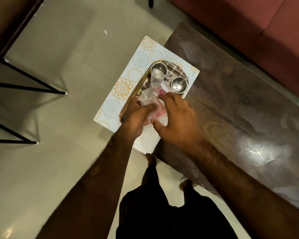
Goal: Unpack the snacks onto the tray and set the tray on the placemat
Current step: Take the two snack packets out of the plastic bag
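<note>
Much of what I need is hidden. Both hands cover the near end of the tray (162, 61), so I cannot see what lies on it there. The clear plastic bag (148, 97) is crumpled and blurred; something pink-red shows through it, but I cannot make out what snack it is. A white sheet (146, 140) under my wrists is half covered too.

The hands are close together over the tray's near half. My left hand (136, 116) has its fingers curled round the bag's lower part. My right hand (176, 116) arches over it from the other side, fingertips pinching the plastic, thumb tucked below. The bag's loose top reaches up over the far bowl (160, 68). A second steel bowl (179, 84) stands just beside it, uncovered, with nothing visible in it.

The tray already sits on the patterned placemat (124, 83). The mat's right part lies on the dark wooden table (240, 104); its left part runs past the table's dark edge, and I cannot tell what bears it there. Beyond are a pale tiled floor (50, 66), black chair legs (29, 81) and a reddish sofa (240, 23).
</note>
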The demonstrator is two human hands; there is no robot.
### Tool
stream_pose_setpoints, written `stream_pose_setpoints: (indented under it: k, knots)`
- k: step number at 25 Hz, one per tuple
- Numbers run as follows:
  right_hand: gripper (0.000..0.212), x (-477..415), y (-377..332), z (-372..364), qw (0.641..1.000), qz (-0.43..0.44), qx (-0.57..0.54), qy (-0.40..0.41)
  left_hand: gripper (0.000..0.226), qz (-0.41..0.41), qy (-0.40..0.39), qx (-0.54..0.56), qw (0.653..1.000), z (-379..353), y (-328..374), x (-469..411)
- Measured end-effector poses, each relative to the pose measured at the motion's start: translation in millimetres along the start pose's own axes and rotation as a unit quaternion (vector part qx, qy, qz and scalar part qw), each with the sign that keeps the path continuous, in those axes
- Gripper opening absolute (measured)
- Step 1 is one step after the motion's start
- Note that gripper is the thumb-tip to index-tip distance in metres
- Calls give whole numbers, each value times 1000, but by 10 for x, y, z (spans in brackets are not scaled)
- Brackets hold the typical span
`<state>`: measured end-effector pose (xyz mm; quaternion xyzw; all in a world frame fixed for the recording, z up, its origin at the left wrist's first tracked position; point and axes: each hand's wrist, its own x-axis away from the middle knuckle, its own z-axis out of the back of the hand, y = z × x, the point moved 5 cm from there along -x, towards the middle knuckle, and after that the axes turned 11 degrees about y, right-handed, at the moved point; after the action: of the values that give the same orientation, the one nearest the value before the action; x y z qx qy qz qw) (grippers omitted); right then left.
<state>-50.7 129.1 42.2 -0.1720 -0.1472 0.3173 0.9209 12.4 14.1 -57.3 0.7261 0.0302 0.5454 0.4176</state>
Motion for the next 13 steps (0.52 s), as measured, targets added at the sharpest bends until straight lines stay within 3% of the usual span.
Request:
stream_pose_setpoints:
  k: [2, 4, 7, 10, 13]
  knots:
    - [72, 76, -91, -13, 999, 16, 18, -22, 75, 2, 35, -37, 999, -33, 50, 71]
    - [80, 87, -122, -49, 998, 0, 5, -55, 66, 23, 15, -30, 999, -95, 77, 134]
    - [84, 32, -60, -15, 995, -44, -4, -84, 38, 56, -61, 65, 994, -170, 159, 228]
    - [71, -30, -10, 78, 993, -70, -42, -87, 44, 37, -40, 6, 999, -154, 253, 272]
    - [73, -71, 26, 130, 989, -82, -69, -100, 46, -5, -16, -56, 998, -201, 351, 338]
